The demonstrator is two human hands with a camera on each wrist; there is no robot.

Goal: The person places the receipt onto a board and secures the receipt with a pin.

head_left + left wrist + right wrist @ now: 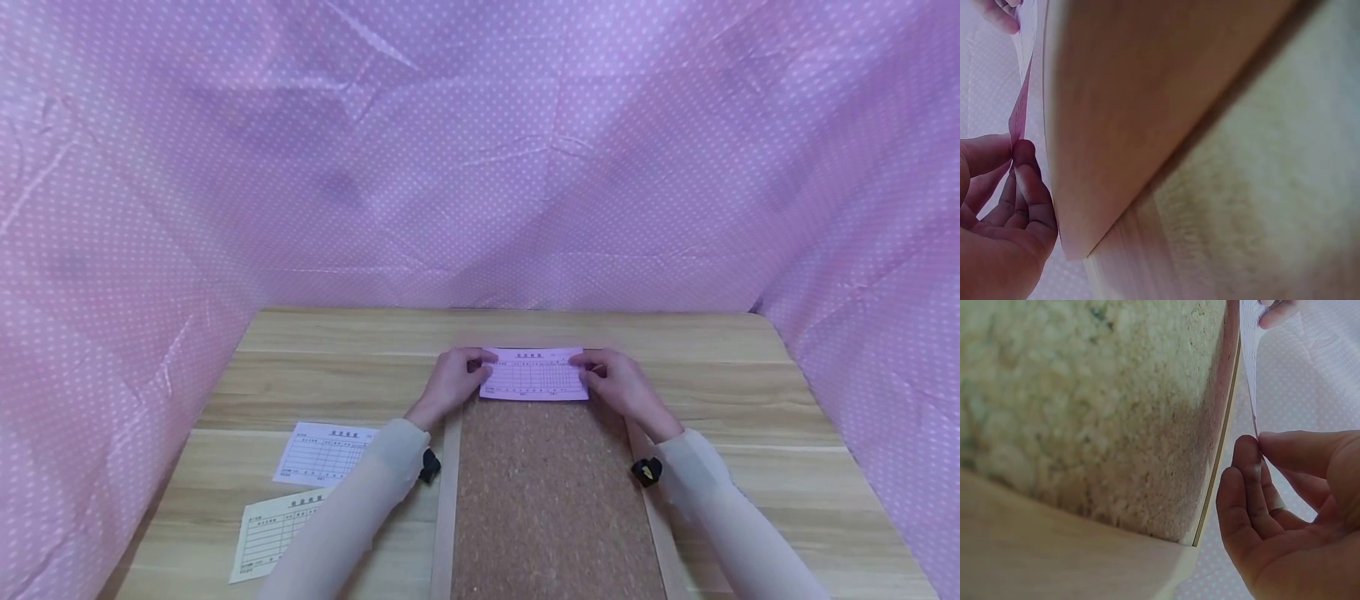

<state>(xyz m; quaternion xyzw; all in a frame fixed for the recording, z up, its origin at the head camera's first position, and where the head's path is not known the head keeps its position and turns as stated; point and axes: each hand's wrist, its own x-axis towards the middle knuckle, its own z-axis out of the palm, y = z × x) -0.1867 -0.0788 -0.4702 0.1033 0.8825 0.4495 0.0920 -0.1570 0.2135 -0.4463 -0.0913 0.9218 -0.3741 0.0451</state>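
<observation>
A pink printed receipt slip (533, 375) is held out flat at the far end of a wood-framed cork board (551, 492). My left hand (455, 381) pinches its left edge between thumb and fingers. On the opposite edge my right hand (617, 382) pinches in the same way. Seen edge-on in the left wrist view, the slip (1020, 103) stands a little off the board's frame (1110, 125). The right wrist view also shows the slip (1250, 369) between thumb and fingertips, apart from the cork surface (1116, 425).
On the wooden table (765, 400), left of the board, lie a white printed slip (318, 454) and a pale yellow one (266, 537), both partly covered by the left arm. Pink dotted cloth (510, 183) hangs behind the table and along both sides.
</observation>
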